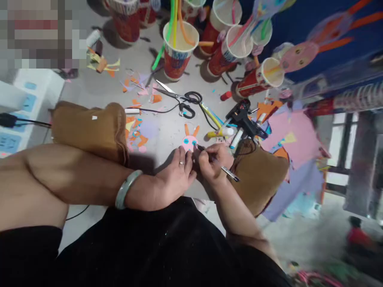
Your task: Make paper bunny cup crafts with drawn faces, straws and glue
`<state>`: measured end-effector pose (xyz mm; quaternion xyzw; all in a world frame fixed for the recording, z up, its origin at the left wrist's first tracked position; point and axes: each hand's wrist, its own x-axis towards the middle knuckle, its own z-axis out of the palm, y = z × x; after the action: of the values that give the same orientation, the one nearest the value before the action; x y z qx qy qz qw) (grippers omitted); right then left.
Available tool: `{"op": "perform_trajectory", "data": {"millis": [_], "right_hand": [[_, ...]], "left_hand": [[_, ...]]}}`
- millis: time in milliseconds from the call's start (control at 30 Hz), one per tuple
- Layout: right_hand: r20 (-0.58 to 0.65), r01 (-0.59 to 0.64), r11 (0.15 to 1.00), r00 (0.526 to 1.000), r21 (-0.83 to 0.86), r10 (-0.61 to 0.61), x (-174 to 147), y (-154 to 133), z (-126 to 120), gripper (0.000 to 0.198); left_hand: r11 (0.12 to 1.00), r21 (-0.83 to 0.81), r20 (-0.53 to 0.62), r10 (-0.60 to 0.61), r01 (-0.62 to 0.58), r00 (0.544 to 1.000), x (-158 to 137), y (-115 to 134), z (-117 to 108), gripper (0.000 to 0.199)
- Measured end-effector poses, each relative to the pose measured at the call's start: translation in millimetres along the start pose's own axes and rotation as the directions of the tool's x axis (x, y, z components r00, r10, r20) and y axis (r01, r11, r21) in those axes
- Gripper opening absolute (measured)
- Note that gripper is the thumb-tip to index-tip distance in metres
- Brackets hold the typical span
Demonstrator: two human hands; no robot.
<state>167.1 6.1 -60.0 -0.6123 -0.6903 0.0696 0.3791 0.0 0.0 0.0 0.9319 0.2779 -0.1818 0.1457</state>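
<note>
A pink paper rabbit face (188, 142) with orange ears and blue eyes lies on the table in front of me. My left hand (176, 175) rests flat with fingers stretched out, their tips at the face's lower edge. In my right hand (214, 162) a pen (229, 173) is pinched, its tip at the eye on the right. Just beyond the face lie black-handled scissors (184, 101), blades spread. To the right are a yellow marker (216, 133) and a black glue gun (247, 121).
Several red-and-white paper cups (178, 59) holding coloured straws stand at the back. Brown cushions flank my arms, the left cushion (88, 129) beside a white box (32, 105). Paper scraps (139, 133) lie left, and pink paper sheets (302, 137) right. A cable crosses the table.
</note>
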Motion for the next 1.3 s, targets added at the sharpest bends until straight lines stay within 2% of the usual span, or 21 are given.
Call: {"op": "perform_trajectory", "data": {"millis": [167, 267, 367, 567, 700, 800, 867, 1000, 1300], "right_hand": [[0.01, 0.021, 1.0, 1.0, 0.009, -0.021, 1.0, 1.4, -0.4, 0.01], [0.034, 0.004, 1.0, 0.999, 0.023, -0.005, 4.0, -2.2, -2.2, 0.012], [0.038, -0.021, 0.999, 0.999, 0.027, 0.02, 5.5, -4.4, -2.4, 0.013], [-0.126, 0.018, 0.99, 0.992, 0.139, -0.001, -2.3, 3.1, 2.2, 0.009], [-0.154, 0.029, 0.974, 0.988, 0.226, 0.006, -8.2, 11.6, 5.3, 0.009], [-0.219, 0.094, 0.956, 0.975, 0.278, -0.033, -7.8, 14.6, 7.3, 0.01], [-0.251, 0.123, 0.946, 0.967, 0.301, -0.046, -5.9, 14.7, 8.3, 0.01], [-0.305, 0.131, 0.948, 0.952, 0.291, -0.038, -1.8, 14.2, 8.6, 0.008], [-0.316, 0.082, 0.977, 0.949, 0.199, -0.015, 6.4, 11.4, 5.2, 0.012]], "left_hand": [[1.0, 0.025, -0.009, 0.001, 0.0, 1.0, 0.8, 0.6, 3.2, 0.07], [0.998, 0.062, -0.038, -0.005, 0.007, 0.999, 0.0, 0.9, 6.4, 0.072], [0.999, 0.046, -0.019, 0.002, -0.001, 1.0, -0.3, -0.2, 5.0, 0.072], [1.0, 0.026, 0.013, 0.003, -0.004, 1.0, 0.7, -1.9, 0.2, 0.075], [0.999, 0.029, 0.014, 0.015, -0.015, 1.0, 1.1, -2.6, 2.2, 0.08], [0.998, 0.059, 0.023, 0.029, -0.03, 0.999, 0.5, -3.8, 4.3, 0.082], [0.994, 0.1, -0.014, 0.043, -0.042, 0.999, -0.4, -4.1, 7.1, 0.083], [0.983, 0.178, -0.119, 0.056, -0.034, 0.991, -1.9, -3.3, 11.8, 0.084], [0.986, 0.155, -0.099, 0.074, -0.058, 0.992, -5.9, -4.7, -3.7, 0.08]]}}
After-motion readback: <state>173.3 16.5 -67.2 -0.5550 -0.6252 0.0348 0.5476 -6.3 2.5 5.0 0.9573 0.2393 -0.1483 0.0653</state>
